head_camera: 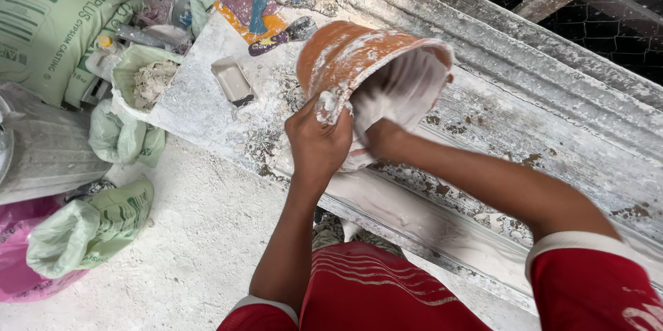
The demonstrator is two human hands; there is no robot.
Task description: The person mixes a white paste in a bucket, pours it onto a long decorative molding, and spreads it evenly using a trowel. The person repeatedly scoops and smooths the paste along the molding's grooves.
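Observation:
An orange plastic bucket, smeared with white plaster, is tipped on its side over a long plaster-coated mould. My left hand grips the bucket's rim from below. My right hand reaches inside the bucket's white-coated mouth; its fingers are blurred and covered in plaster, so what they hold cannot be made out. Wet white plaster lies in the mould's channel below the bucket.
A small rectangular tray and scrapers lie on the bench's left end. Green sacks, an open bag of powder and a pink bag stand on the dusty floor at left. Wire mesh runs behind the mould.

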